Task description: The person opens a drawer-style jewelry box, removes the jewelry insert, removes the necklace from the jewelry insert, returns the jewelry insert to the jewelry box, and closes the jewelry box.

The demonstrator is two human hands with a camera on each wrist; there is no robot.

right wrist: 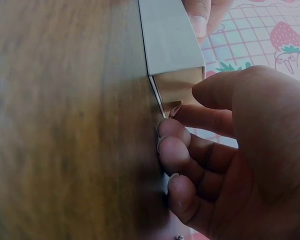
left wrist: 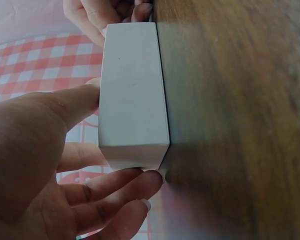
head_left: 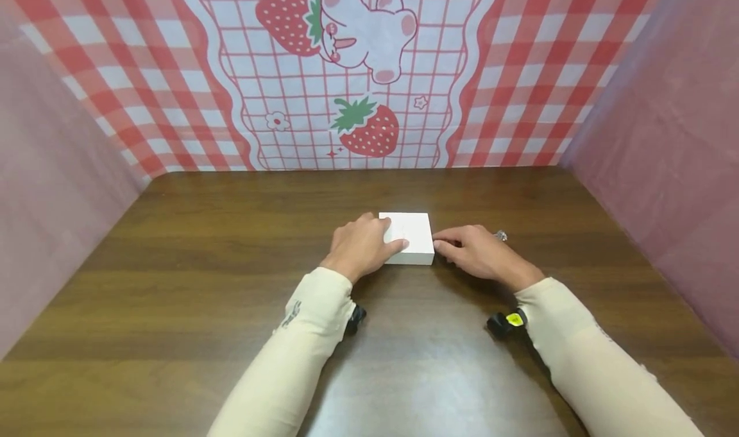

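Note:
A small white box (head_left: 412, 231) lies flat on the brown wood table (head_left: 277, 231). My left hand (head_left: 359, 244) holds it from the left, with the thumb across its top and several fingers along its left end. In the left wrist view the box's long pale side (left wrist: 132, 85) faces the camera. My right hand (head_left: 482, 249) is at the opposite end. Its thumb (right wrist: 220, 90) and index fingertip touch the box's end face (right wrist: 177, 85), while the other fingers bend in low beside the table.
A small shiny object (head_left: 501, 235) shows just behind the right hand. A red-and-white checked cloth (head_left: 519, 71) with strawberries hangs at the back. Pink cloth walls (head_left: 646, 135) enclose both sides. Black wrist devices (head_left: 499, 325) sit at both cuffs.

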